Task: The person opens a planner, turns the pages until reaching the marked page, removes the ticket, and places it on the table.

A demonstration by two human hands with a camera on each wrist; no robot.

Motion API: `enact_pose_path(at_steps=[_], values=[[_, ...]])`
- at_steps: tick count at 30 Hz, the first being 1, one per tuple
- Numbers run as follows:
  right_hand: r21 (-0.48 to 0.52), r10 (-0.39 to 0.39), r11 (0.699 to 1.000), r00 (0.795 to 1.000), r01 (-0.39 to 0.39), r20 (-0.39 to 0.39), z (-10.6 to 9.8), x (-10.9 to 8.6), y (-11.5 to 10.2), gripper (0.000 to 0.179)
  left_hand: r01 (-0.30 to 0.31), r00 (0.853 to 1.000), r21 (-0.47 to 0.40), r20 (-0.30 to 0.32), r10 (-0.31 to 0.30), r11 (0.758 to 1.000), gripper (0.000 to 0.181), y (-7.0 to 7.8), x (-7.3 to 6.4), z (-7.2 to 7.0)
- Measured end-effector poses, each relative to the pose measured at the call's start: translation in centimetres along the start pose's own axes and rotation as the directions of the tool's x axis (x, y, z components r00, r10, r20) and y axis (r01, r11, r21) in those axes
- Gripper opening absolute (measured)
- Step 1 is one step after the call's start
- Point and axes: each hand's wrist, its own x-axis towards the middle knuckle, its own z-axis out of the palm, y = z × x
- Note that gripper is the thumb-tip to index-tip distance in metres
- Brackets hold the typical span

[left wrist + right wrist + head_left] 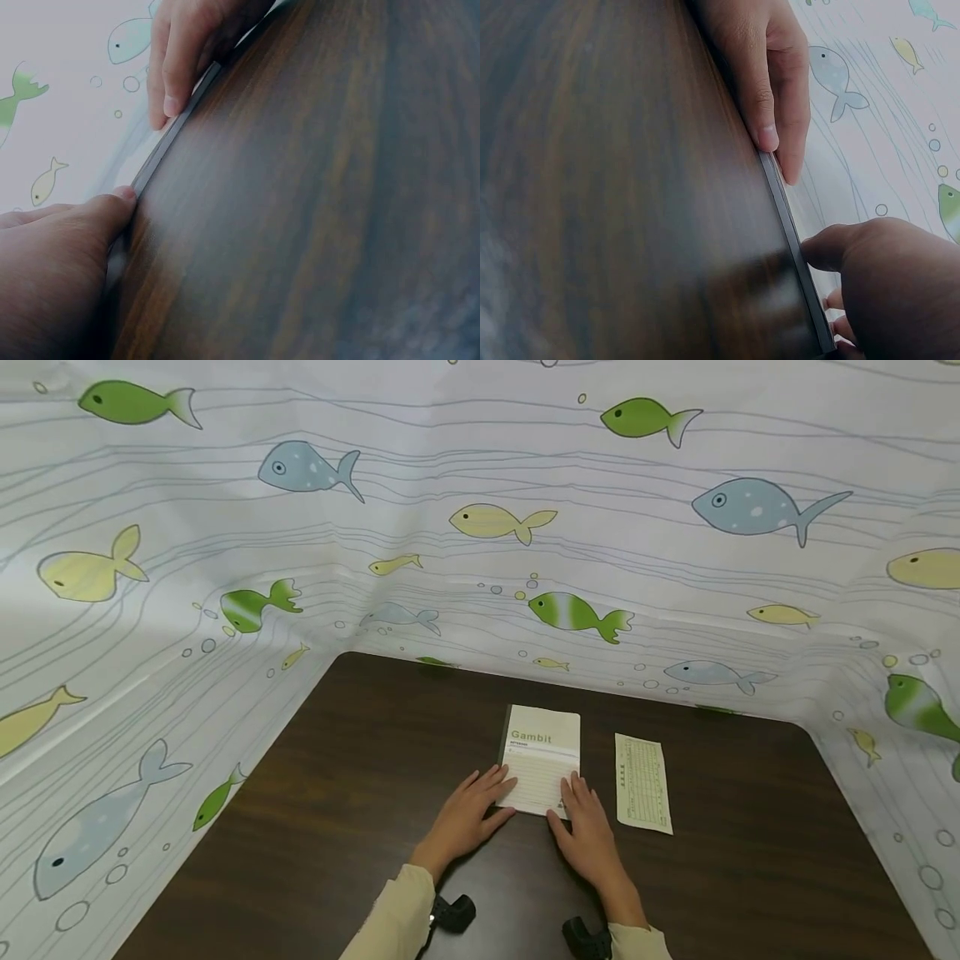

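Observation:
A cream notebook (542, 753) with "Gambit" printed on its cover and a dark spine strip lies flat on the dark table. At its lower left corner my left hand (467, 810) rests its outstretched fingers on the cover, thumb by the bottom edge. My right hand (587, 831) touches the lower right corner in the same manner, fingertips on the cover. Both wrist views look low along the notebook's thin edge; the near left hand (64, 255) and near right hand (877, 277) each have the thumb against it.
A pale printed paper slip (643, 783) lies right of the notebook, close to my right hand. Dark wood table (360, 777) surrounds both. White sheeting (480, 468) with fish drawings rises behind the table and at both sides. Black wrist devices (453, 913) sit at the sleeves.

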Motion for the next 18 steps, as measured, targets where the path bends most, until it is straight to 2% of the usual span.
enact_pose_path(at_steps=[9,18], values=[[0.003,0.023,1.0,1.0,-0.023,-0.007,-0.1,-1.02,-0.45,0.063,-0.024,1.0,-0.016,-0.013,0.024,1.0,0.053,0.31,-0.65,0.01],[-0.018,0.024,1.0,1.0,-0.024,0.005,-0.33,-0.61,-0.6,0.065,-0.021,0.999,-0.029,-0.039,0.02,0.999,0.056,0.25,-0.49,-0.01]])
